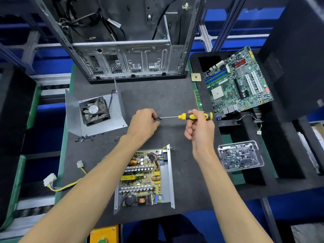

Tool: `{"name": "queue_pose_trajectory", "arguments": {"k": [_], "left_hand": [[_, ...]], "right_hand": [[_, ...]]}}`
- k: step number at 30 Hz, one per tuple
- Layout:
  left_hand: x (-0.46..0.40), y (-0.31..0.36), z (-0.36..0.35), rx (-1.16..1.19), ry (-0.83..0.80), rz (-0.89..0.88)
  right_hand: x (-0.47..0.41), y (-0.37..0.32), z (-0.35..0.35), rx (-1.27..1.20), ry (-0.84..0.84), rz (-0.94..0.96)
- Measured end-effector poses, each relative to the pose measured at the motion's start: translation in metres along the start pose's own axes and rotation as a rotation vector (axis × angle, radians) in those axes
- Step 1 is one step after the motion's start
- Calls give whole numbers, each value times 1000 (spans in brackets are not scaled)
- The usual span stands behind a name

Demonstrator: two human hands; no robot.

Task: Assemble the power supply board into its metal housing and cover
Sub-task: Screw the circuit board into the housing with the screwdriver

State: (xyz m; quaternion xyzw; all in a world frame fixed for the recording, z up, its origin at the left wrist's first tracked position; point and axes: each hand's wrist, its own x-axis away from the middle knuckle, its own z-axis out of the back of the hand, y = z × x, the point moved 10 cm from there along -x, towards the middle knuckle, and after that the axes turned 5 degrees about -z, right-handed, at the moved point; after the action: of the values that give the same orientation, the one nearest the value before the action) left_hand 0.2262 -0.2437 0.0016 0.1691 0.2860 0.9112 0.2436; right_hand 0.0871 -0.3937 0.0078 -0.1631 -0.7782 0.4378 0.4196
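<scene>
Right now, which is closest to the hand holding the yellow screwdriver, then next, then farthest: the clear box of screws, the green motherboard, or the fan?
From the right hand in the head view:
1. Clear box of screws, just right of the wrist and nearer the person.
2. Green motherboard, farther back on the right.
3. Fan, far off to the left, past the left hand.

One head-worn camera gives the only view. It looks forward and steeply down onto the counter (157, 95) from close above, with both forearms entering from the lower edge and reaching up to mid-frame. The wide lens bends straight lines near the borders. The open computer case (126, 55) fills the upper centre, the motherboard (238, 81) sits at the upper right, and the metal housing (168, 179) lies low in the centre.
</scene>
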Motion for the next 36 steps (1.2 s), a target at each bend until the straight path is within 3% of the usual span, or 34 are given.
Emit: {"name": "queue_pose_trajectory", "arguments": {"k": [20,23,29,36], "left_hand": [[-9,11,-7,-97,39,-44],[-7,-3,5,156,67,70],[16,-12,24,951,64,261],[49,-15,23,1406,-98,438]], "right_hand": [[1,-10,11,-33,32,-3],[2,-12,5,-51,17,-4],[11,-18,-14,-105,-39,8],[29,-23,-35,-139,-114,61]]}}
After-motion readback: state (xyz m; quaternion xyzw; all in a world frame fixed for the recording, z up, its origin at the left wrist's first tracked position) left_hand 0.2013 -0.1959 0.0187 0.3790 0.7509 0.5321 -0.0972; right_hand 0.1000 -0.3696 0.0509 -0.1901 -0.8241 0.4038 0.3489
